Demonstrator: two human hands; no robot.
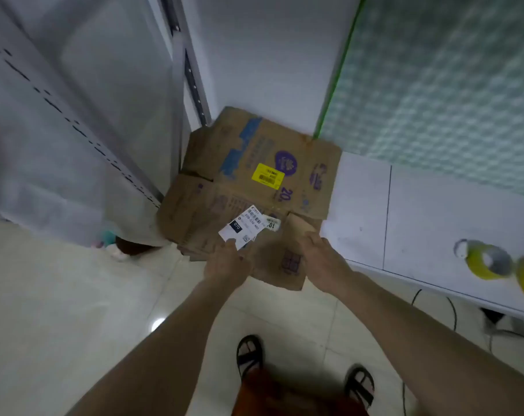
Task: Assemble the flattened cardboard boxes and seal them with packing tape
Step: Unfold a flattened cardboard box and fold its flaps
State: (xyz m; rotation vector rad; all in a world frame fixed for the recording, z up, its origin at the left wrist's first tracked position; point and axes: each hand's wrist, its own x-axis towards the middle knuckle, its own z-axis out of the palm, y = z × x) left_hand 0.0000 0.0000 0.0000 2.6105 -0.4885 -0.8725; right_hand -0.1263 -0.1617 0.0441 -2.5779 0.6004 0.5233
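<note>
The flattened cardboard box [248, 187] stands propped in the corner ahead of me, leaning back toward the white wall, on top of a few more flat pieces whose edges show at its lower left. Its near edge points at me and the sheet runs away and upward from my hands, so the long axis heads from my grip toward the corner. My left hand [227, 262] pinches the near edge just beside the white shipping label [242, 226], fingers curled on the cardboard. My right hand [320, 259] grips the loose bottom flap [284, 259] at the box's lower right corner. Both hands are about equally close, one on each side of that edge, so I judge the next move is to pull the sheet toward me and open it up. Off to my right, well apart from the box, two yellow rolls of packing tape [488, 262] lie on the white tabletop [419, 211].
</note>
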